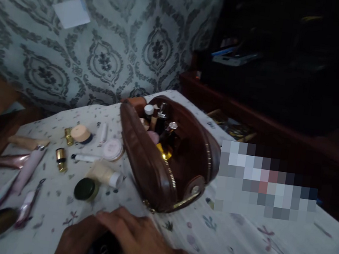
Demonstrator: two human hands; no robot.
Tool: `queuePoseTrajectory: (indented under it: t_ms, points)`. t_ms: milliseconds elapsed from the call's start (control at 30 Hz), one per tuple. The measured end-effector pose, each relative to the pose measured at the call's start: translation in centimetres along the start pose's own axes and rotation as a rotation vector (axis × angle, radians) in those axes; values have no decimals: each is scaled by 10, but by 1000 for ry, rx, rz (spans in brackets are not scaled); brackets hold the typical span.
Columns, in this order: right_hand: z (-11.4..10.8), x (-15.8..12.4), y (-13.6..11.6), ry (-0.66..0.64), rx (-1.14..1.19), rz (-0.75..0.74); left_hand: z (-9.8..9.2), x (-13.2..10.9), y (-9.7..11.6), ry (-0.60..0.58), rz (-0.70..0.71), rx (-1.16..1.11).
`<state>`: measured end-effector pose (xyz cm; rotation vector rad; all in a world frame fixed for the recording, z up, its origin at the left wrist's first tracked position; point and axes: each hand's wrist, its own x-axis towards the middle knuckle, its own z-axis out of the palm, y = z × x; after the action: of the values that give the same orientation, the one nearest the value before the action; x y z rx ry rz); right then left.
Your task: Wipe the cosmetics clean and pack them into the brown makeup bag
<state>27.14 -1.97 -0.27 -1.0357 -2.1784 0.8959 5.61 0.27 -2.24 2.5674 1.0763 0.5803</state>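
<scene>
At the bottom edge, my right hand (142,236) and my left hand (75,239) come together around a small black item with a pale logo (104,252). Its lower part is cut off, and its kind does not show. Fingers of both hands are closed about it. Just beyond them stands an unzipped brown cosmetic bag (140,160), with several bottles and a yellow-gold item (163,151) inside. A dark-lidded jar (86,189) stands close to my left hand. Behind that jar lies a cream tube with a white cap (105,172).
Tubes such as the pink one (28,169), a round white compact (112,149), a beige-topped jar (81,133) and gold lipstick tubes (60,159) are spread left on the patterned cloth (52,207). A pixelated patch covers the right side. An open drawer (232,127) sits behind.
</scene>
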Motion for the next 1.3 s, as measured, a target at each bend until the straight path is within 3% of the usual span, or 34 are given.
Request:
queuePoseTrajectory:
  t_ms: [100,200,300,433,567,633,767,933,1133,1233,1300]
  points:
    - [-9,1,-2,-76,94,21,-4,0,9,74,51,8]
    - [-11,2,-1,-36,165,-8,-11,5,19,100,52,59]
    - [-6,2,1,70,176,-15,-18,7,23,55,41,114]
    - [0,5,8,203,133,-35,-28,2,17,-31,-24,140]
    - [-3,18,9,283,48,10,-39,-1,9,67,-87,166]
    - [-5,29,4,296,17,37,-44,-2,7,82,-106,187]
    - [-2,46,-3,300,4,18,-50,-4,8,-22,-146,278]
    - [13,49,8,282,30,100,-57,-14,5,-47,-193,330]
    - [19,44,20,270,42,147,-84,-33,-22,210,-379,237]
    - [18,43,20,251,14,155,-116,-46,-50,317,-594,344]
    - [18,41,21,240,3,157,-144,-54,-76,303,-796,540]
